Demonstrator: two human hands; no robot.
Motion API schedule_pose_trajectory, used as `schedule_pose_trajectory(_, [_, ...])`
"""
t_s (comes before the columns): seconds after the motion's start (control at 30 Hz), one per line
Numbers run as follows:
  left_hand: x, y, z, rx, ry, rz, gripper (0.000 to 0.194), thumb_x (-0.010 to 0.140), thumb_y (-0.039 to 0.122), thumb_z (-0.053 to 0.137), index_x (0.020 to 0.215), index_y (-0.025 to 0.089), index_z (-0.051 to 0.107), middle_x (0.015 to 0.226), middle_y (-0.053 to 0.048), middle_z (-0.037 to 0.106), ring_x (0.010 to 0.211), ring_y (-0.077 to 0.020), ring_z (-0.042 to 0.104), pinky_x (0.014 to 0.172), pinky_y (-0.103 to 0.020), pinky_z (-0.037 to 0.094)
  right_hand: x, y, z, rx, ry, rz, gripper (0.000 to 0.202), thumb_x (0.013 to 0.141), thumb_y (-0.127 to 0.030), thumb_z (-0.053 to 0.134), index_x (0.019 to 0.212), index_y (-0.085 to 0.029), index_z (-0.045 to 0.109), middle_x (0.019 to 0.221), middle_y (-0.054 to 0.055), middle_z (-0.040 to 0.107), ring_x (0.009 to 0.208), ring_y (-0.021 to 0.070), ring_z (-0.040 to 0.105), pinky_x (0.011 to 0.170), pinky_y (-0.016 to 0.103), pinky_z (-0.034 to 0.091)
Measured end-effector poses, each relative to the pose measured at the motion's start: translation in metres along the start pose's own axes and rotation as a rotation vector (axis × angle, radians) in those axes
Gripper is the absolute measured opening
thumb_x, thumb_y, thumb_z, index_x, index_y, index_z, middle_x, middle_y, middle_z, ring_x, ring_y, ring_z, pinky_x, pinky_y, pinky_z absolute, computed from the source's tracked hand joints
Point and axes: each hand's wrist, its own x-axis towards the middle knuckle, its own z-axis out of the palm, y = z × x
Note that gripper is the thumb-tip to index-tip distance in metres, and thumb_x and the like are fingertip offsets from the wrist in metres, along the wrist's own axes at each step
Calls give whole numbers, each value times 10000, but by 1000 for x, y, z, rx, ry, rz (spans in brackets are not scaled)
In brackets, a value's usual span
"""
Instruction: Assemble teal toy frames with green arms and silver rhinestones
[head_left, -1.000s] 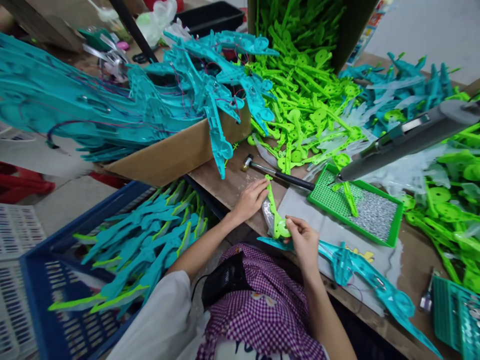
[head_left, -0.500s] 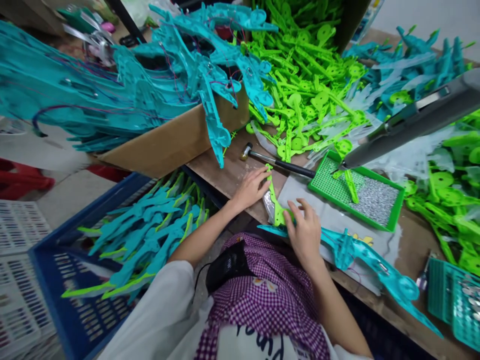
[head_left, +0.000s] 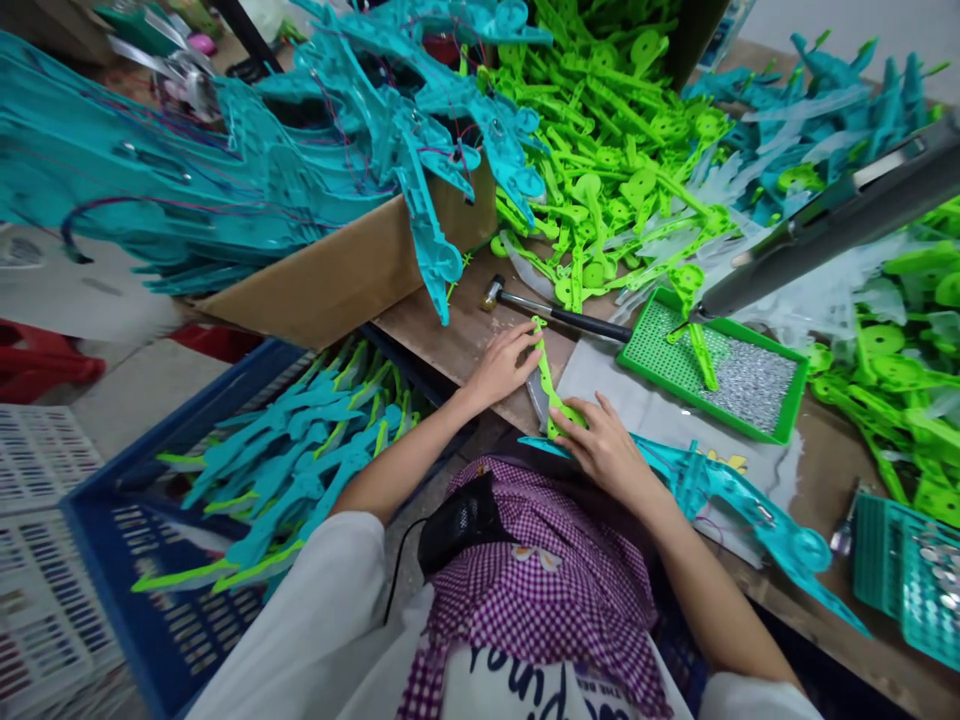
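A lime-green plastic piece with a translucent blade-like strip (head_left: pixel 538 400) along its left side lies at the table edge. My left hand (head_left: pixel 506 360) is closed on the upper end of the green plastic piece (head_left: pixel 547 378). At its lower end, my right hand (head_left: pixel 604 445) has its thumb and fingers on the wider green part. Beneath the right hand, a long teal plastic body part (head_left: pixel 750 500) stretches along the table edge to the right. A hammer (head_left: pixel 562 314) with a black handle lies just beyond my hands.
A green tray (head_left: pixel 787 425) holds small silvery parts and a green piece. Beyond it spreads a heap of lime-green pieces (head_left: pixel 600 200). A cardboard box (head_left: pixel 322 285) with teal parts stands left, above a blue crate (head_left: pixel 97 540). A dark grey tool (head_left: pixel 832 210) juts in from the right.
My right hand has moved slightly left and closed its fingers onto the lower part of the green piece. My left hand stays at the upper end. The view has shifted a little.
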Motion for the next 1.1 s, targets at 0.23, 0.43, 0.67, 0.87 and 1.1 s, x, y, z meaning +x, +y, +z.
schedule_pose_trajectory(0.23, [-7,11,4,79,3,-1,285,937,307,484,1157,181,614,1339,-99,568,1259,-248,501,1054,-444,399,-15,1,-2,-47,-22,7,418,965,-258,407,1373,-236,494,1429,103,512,1379,243,409,1147,549,288])
schedule_pose_trajectory(0.43, [-18,18,10,132,45,31,293,930,310,478,1164,189,608,1350,-116,551,1281,-264,473,1063,-457,381,-31,-10,-6,-103,-17,6,519,950,-243,399,1465,-200,348,1462,88,461,1360,221,437,1191,533,186])
schedule_pose_trajectory(0.67, [-16,21,11,241,39,8,288,891,291,518,1139,196,628,1360,-111,557,1214,-270,535,1018,-445,366,-26,-15,2,-165,86,20,465,958,-252,416,1416,-171,428,1398,95,532,1289,222,520,1190,538,176])
schedule_pose_trajectory(0.87, [-14,27,5,288,29,-11,271,890,289,518,1120,219,642,1369,-96,561,1234,-292,511,1015,-488,327,-24,-19,0,-208,76,5,480,947,-352,457,1361,-113,501,1388,142,533,1273,271,533,1086,485,394])
schedule_pose_trajectory(1.1, [-2,32,-12,399,-190,42,345,889,344,503,1175,192,621,1388,-121,537,1172,-319,534,953,-490,389,-23,-20,2,-148,47,46,509,945,-365,454,1394,-125,468,1416,140,505,1308,274,498,1064,463,437])
